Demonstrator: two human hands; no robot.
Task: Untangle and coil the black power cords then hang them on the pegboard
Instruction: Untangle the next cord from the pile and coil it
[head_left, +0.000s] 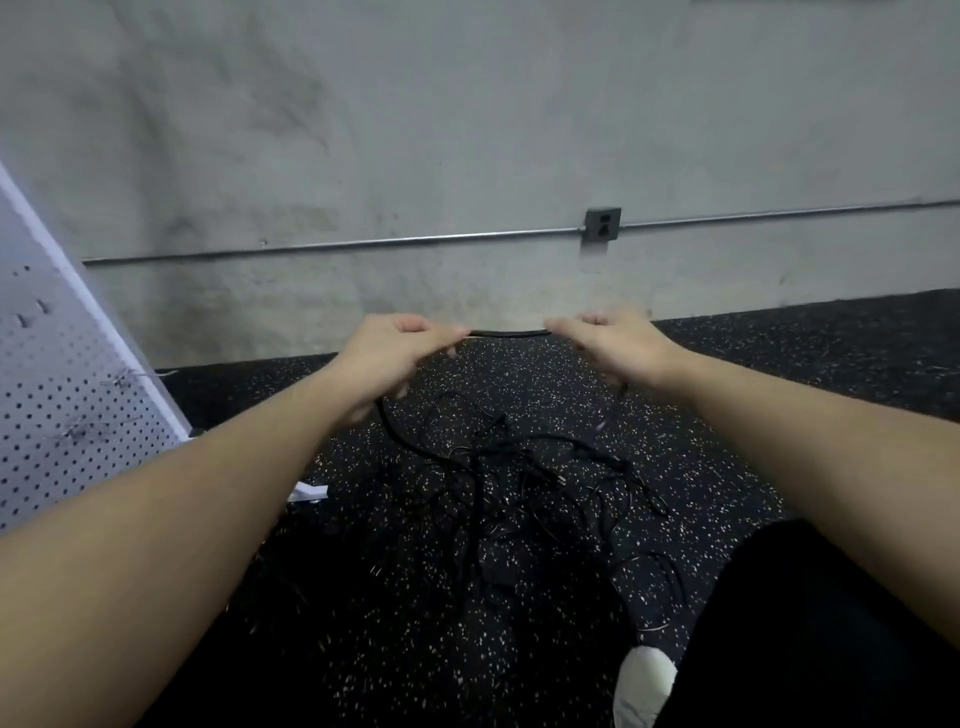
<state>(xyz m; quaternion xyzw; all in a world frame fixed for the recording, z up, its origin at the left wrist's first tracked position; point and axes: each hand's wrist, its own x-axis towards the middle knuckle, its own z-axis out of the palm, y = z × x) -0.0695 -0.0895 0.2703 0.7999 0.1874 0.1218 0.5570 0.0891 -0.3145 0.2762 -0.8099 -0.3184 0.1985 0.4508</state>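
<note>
We hold one black cord up in the air. Our left hand pinches one end of the stretch and our right hand pinches the other. The rest of the cords lie in a messy pile on the speckled floor below. The white pegboard leans at our left.

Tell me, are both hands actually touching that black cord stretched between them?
Touching. The head view shows the black cord running straight from the left hand's fingertips into the right hand's, both pinching it.

Bare forearms, black trousers, white shoe
</note>
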